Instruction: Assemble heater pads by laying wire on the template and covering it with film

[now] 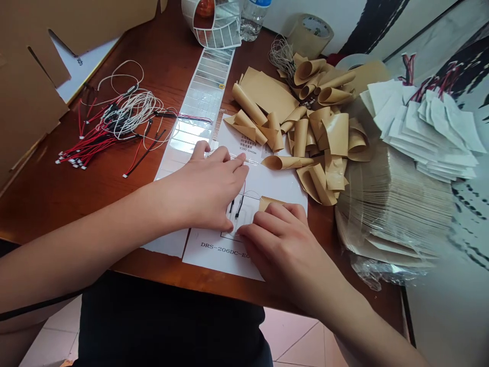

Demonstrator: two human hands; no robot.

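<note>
**A:** Why is the left hand [208,191] spread out like that?

**B:** It's open, with the fingers fanned flat across a white, rectangular printed paper sheet [217,252]. It seems to be pinning the sheet so it can't slide on the reddish-brown wooden table [57,204].

**A:** And the right hand [280,252]?

**B:** Its fingers are bent and resting on the sheet, just below a small tan paper strip [269,203]. I can't tell whether they're pinching it, because they hide the point of contact.

**A:** What lies between the hands?

**B:** Two thin black wires [239,206] on the sheet, so both hands appear to be steadying the area around them.

**A:** Why is everything else spread around?

**B:** It looks sorted by kind and kept within reach. Ahead of the right hand, curled tan paper strips [301,127] lie heaped, with a thick stack of flat tan sheets [393,204] farther right. Beyond the left hand sits a tangle of thin red, black and white wire leads [107,135]. A long silver foil strip on white backing [202,97] runs ahead of that hand.
</note>
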